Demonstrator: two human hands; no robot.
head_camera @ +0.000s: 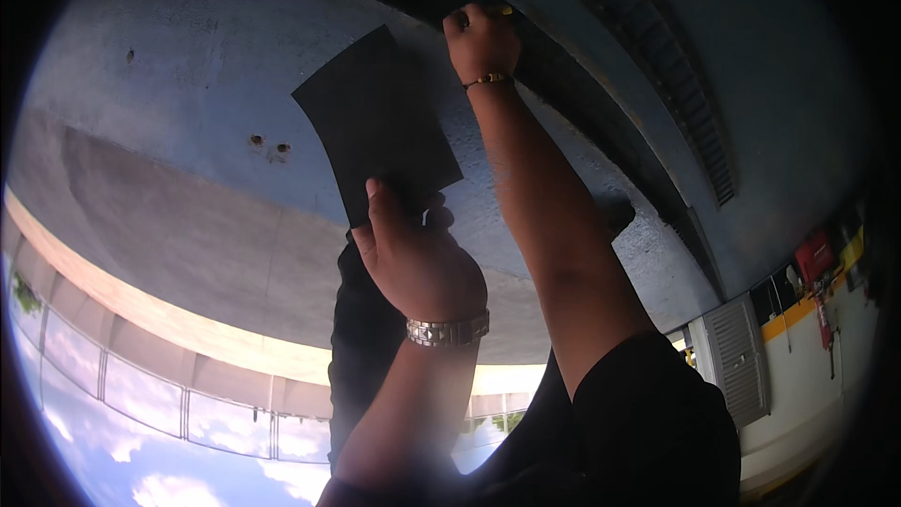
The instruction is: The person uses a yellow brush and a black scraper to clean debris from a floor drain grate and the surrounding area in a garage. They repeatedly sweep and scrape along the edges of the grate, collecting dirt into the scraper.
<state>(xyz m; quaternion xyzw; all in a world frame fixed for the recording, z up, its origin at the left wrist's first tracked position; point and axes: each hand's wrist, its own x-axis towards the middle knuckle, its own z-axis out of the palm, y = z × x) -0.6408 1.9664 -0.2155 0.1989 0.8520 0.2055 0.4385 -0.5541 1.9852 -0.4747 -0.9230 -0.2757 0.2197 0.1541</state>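
Observation:
My left hand (429, 260), with a metal-link watch band at the wrist, grips the near end of a dark rectangular sheet (394, 113). Its thumb lies on the sheet's face and the other fingers curl at the edge. The sheet is slightly bent; its material cannot be told. Farther up, my right hand (482, 42), wearing a thin corded bracelet, is closed beside a long dark recess (563, 102). A small yellow thing (506, 11) shows at its fingers; the rest of that thing is hidden.
Blue-grey, worn concrete (176, 63) has two small holes (270, 144). A slatted grating (662, 70) runs along the upper right. A louvred door (739, 355) and a red box (815, 255) are at the right, a railing (184, 412) at the lower left. Dark clothing hangs near my arms.

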